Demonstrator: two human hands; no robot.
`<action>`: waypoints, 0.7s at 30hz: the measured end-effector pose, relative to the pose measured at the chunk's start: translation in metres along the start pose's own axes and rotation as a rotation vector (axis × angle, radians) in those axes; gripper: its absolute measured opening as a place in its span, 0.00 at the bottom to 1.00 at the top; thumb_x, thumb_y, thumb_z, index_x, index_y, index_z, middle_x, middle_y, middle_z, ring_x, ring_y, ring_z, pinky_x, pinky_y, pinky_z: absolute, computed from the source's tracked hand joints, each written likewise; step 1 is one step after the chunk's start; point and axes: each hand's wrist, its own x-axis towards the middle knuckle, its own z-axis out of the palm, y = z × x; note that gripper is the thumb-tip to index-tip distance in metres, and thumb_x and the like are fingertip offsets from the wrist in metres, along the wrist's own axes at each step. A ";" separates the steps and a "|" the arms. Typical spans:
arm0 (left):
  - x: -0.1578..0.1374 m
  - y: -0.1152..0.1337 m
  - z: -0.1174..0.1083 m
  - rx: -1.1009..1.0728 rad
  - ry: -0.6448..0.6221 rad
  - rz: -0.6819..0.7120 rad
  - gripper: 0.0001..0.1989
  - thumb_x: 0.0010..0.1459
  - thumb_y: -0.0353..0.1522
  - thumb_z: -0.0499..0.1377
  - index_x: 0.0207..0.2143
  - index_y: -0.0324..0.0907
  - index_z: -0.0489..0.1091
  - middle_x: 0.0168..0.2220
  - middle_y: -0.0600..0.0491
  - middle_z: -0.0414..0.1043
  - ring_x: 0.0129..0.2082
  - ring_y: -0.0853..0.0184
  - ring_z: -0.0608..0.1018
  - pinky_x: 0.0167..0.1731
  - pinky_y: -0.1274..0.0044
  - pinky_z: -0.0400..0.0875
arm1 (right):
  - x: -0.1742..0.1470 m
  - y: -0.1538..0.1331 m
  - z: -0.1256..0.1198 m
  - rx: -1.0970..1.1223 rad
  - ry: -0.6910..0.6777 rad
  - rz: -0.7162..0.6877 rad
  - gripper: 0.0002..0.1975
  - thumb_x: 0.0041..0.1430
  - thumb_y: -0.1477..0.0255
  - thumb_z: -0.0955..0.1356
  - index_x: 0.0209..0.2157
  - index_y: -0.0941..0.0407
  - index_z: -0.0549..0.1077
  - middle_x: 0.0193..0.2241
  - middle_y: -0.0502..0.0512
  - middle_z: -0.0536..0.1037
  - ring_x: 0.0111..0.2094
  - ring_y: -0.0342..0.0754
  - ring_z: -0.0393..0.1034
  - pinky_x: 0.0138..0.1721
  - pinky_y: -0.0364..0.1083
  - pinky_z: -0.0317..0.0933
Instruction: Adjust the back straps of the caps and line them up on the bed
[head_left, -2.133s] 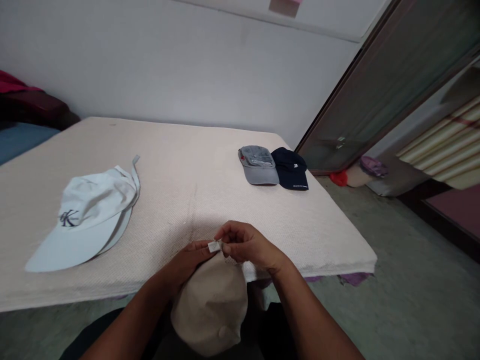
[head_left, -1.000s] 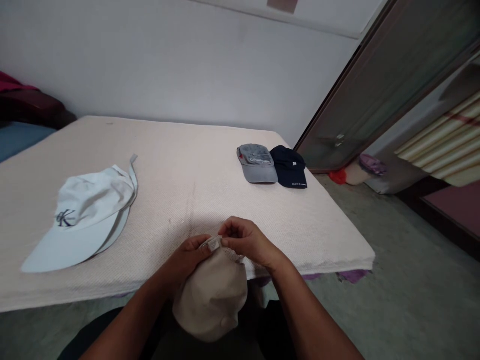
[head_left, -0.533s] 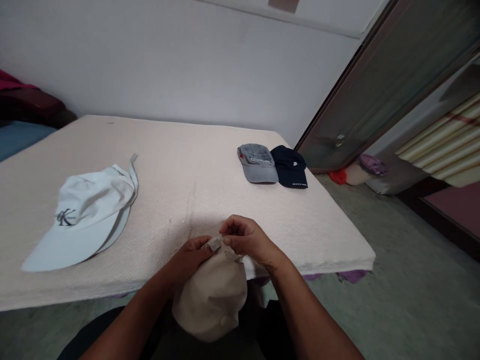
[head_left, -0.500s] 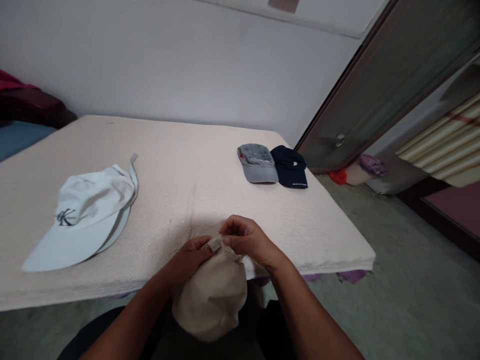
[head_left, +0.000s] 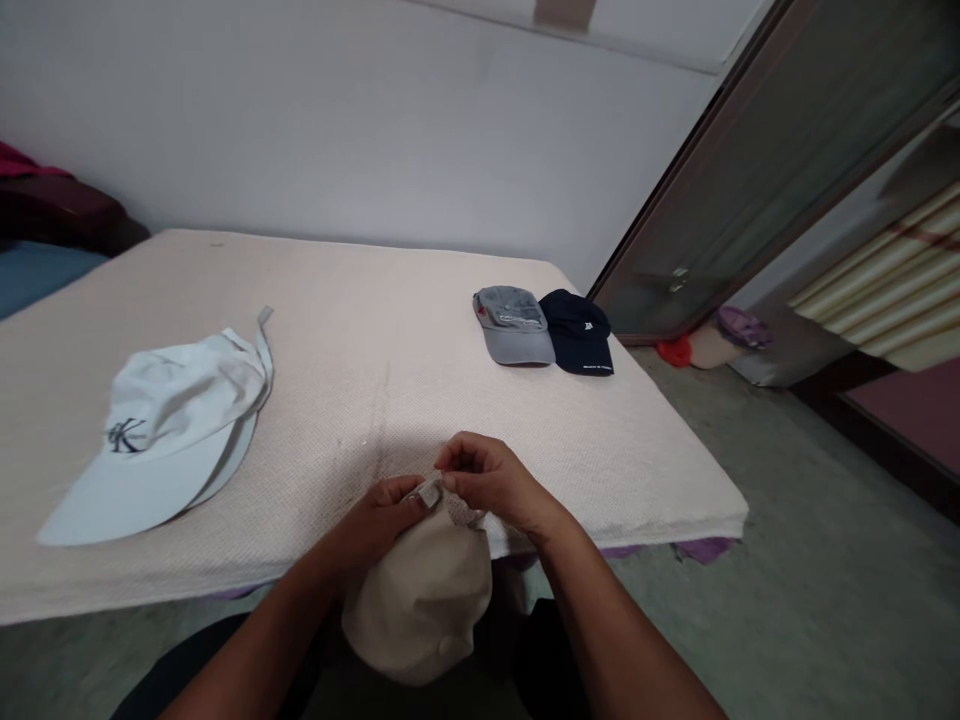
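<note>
— What finish has the beige, dome-shaped cloth cap (head_left: 420,605)?
— Matt and fairly smooth, with soft creases.
— And the pale, flat, cloth-covered mattress (head_left: 352,300)?
— Rough, woven-looking, matt.
— The white, long-brimmed cloth cap (head_left: 180,395)?
— Matt too, visibly wrinkled, though smooth along its pale, curved brim (head_left: 124,495).

A beige fabric cap (head_left: 420,595) with a rounded, lightly creased crown is held between the left hand (head_left: 384,515) and the right hand (head_left: 495,483), rim on the far side, round button (head_left: 445,645) near its close end. A small pale tab (head_left: 430,493) shows at the rim.
</note>
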 end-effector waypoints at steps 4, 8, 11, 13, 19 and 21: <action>0.000 0.002 0.002 0.014 0.052 0.022 0.17 0.54 0.41 0.61 0.42 0.41 0.73 0.30 0.52 0.75 0.27 0.68 0.72 0.29 0.77 0.62 | 0.001 0.002 0.001 0.026 0.039 0.007 0.07 0.51 0.72 0.70 0.32 0.56 0.70 0.20 0.44 0.64 0.18 0.36 0.53 0.19 0.38 0.48; 0.000 0.006 0.004 0.023 0.129 0.027 0.15 0.54 0.41 0.61 0.39 0.41 0.74 0.28 0.54 0.74 0.28 0.67 0.72 0.30 0.77 0.63 | 0.001 0.004 0.001 0.114 -0.010 0.028 0.07 0.51 0.71 0.71 0.32 0.57 0.70 0.19 0.43 0.64 0.17 0.36 0.54 0.18 0.38 0.47; -0.001 0.010 0.005 0.009 0.176 0.056 0.13 0.53 0.41 0.61 0.36 0.42 0.75 0.28 0.54 0.75 0.29 0.66 0.73 0.31 0.77 0.64 | 0.001 0.005 0.000 0.180 -0.053 0.029 0.08 0.52 0.71 0.71 0.33 0.57 0.70 0.19 0.44 0.66 0.17 0.36 0.56 0.18 0.38 0.48; -0.001 0.011 0.005 -0.037 0.175 0.064 0.12 0.52 0.40 0.62 0.35 0.42 0.76 0.28 0.54 0.76 0.30 0.66 0.73 0.32 0.76 0.65 | 0.001 0.004 0.000 0.199 -0.051 0.015 0.08 0.51 0.72 0.72 0.34 0.57 0.71 0.20 0.45 0.67 0.18 0.36 0.57 0.18 0.38 0.48; -0.004 0.013 0.004 -0.158 0.150 0.061 0.10 0.54 0.39 0.61 0.29 0.41 0.75 0.27 0.54 0.75 0.27 0.67 0.73 0.31 0.76 0.65 | 0.001 0.005 -0.002 0.175 -0.080 -0.012 0.08 0.51 0.72 0.71 0.34 0.58 0.71 0.24 0.48 0.70 0.22 0.38 0.62 0.24 0.40 0.55; -0.006 0.014 0.006 -0.194 0.141 0.029 0.12 0.54 0.40 0.60 0.29 0.41 0.75 0.27 0.54 0.75 0.27 0.67 0.73 0.31 0.76 0.65 | 0.001 0.006 -0.003 0.177 -0.086 -0.021 0.07 0.52 0.74 0.71 0.34 0.58 0.71 0.23 0.48 0.70 0.22 0.38 0.62 0.24 0.40 0.55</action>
